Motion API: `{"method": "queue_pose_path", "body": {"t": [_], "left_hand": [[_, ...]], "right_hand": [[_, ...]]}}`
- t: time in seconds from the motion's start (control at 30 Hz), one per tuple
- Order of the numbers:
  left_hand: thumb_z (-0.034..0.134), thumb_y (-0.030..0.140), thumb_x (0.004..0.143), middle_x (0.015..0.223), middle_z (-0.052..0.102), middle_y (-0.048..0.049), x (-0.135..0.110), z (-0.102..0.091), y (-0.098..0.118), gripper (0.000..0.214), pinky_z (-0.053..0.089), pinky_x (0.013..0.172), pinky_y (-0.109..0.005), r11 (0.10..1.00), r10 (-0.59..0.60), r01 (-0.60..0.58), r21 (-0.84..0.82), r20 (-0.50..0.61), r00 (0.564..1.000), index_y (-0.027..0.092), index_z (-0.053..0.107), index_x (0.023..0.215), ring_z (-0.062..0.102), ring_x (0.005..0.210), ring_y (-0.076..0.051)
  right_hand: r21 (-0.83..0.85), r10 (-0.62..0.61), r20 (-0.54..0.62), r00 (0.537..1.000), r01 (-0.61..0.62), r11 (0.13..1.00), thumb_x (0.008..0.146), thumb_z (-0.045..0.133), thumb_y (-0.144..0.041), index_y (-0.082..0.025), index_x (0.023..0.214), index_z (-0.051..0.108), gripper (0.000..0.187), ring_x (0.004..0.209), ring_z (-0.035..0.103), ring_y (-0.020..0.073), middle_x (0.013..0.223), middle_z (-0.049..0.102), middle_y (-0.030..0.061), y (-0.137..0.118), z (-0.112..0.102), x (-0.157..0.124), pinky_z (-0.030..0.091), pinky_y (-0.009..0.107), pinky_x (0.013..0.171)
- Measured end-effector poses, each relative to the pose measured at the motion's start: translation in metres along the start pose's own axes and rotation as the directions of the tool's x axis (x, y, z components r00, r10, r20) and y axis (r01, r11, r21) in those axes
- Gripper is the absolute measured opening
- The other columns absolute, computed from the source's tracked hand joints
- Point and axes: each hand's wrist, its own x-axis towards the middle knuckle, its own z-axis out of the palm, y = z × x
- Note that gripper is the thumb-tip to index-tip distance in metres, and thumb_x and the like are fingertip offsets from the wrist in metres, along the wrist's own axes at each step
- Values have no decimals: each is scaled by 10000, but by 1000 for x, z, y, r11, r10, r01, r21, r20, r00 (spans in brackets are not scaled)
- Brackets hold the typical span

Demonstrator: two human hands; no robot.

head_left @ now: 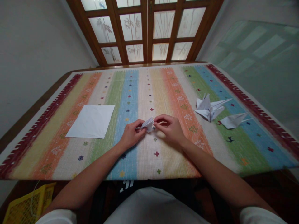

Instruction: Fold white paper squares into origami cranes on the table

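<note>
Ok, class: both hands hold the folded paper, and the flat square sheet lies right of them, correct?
No: in the head view, the flat square sheet lies left of the hands; the left hand and right hand do hold the folded paper.

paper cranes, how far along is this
Done: a white paper crane and a smaller folded paper bird lie on the striped tablecloth, to the right. In hand: a partly folded white paper, pinched between the left hand and right hand. Left: a flat, unfolded white square sheet lies to the left.
</note>
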Motion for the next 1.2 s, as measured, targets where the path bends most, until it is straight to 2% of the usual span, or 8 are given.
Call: {"method": "queue_pose_path", "body": {"t": [0.17,0.3,0.43,0.6,0.8,1.2], "left_hand": [[688,196,930,956,800,-21,0,1,2,123,593,745,-263,1000,-1,1,15,-10,1000,198,735,1044,754,827,-164],[688,217,940,956,805,-29,-1,2,3,123,589,720,-257,1000,-17,17,15,5,1000,197,734,1052,759,828,-170],[689,209,936,950,805,-21,-1,2,5,123,588,736,-259,1000,-13,13,9,14,1000,201,732,1051,757,822,-163],[694,230,934,959,806,-28,-1,2,4,131,587,735,-266,1000,-18,18,-8,19,1000,201,736,1055,756,840,-170],[697,230,926,956,803,-34,-1,2,3,141,595,730,-273,999,-33,33,-30,26,999,197,733,1059,758,841,-176],[691,244,923,956,808,-39,-1,2,6,145,598,735,-269,999,-43,44,-31,49,998,194,732,1053,759,830,-170]], "right_hand": [[-84,-110,-45,993,106,991,870,845,-382,-231,881,809,155,792,743,195,938,797,66,-2,1,-1,668,346,696],[-94,-148,-72,986,141,986,876,833,-335,-232,808,800,127,836,747,198,935,795,67,-4,1,-1,664,338,714],[-27,-70,-87,994,68,997,841,842,-304,-228,801,784,103,817,746,191,900,783,55,-1,2,-2,660,341,741],[87,26,-81,996,-19,996,802,879,-359,-233,841,769,171,786,724,180,869,754,34,1,3,1,657,337,735],[155,63,-69,996,-51,987,740,926,-400,-240,810,750,248,786,706,181,847,729,24,2,1,5,631,323,702],[145,86,-1,996,-85,986,730,941,-427,-230,783,687,326,749,697,177,808,715,13,-3,-6,6,603,336,722]]}}
